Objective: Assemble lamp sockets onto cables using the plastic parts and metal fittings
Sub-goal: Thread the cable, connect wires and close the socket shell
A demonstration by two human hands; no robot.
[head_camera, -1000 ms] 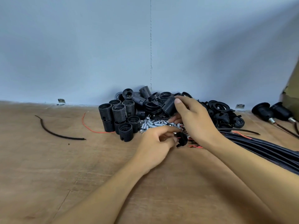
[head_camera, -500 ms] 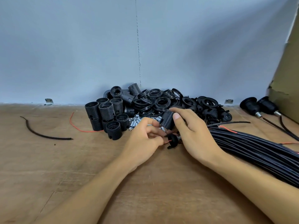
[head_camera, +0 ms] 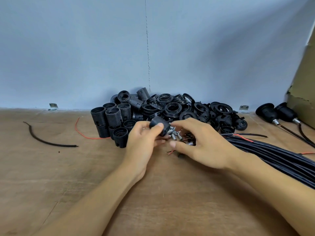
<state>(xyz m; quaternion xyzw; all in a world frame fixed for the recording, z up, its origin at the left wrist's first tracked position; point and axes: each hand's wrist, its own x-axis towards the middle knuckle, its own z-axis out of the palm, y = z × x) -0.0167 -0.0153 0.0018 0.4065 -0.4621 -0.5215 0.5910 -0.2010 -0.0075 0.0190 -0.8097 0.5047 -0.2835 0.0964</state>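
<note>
Left hand (head_camera: 144, 143) gripped one black ribbed plastic socket (head_camera: 159, 126), thumb pressed on its top. Right hand (head_camera: 202, 147) sat just right of it, fingers curved over a small heap of silver metal fittings (head_camera: 175, 136) on the wooden bench (head_camera: 153, 193). Could not tell whether those fingers pinched a fitting. Fittings short, tubular, shiny, too jumbled to count.

Left of the fingers: at least six threaded black barrels (head_camera: 113, 116), upright and touching. Behind the fingers: a heap of black rings (head_camera: 170, 106), uncounted, against a pale blue wall (head_camera: 85, 48). Right of the fingers: a bundle of smooth black cables (head_camera: 272, 155) with red wire ends showing.

Far right: two finished sockets (head_camera: 266, 113) on cables, beside brown cardboard (head_camera: 305, 79). Far left: one curved black offcut (head_camera: 58, 145) and one thin red wire (head_camera: 88, 137). Two metal brackets (head_camera: 53, 106) at the wall's foot.
</note>
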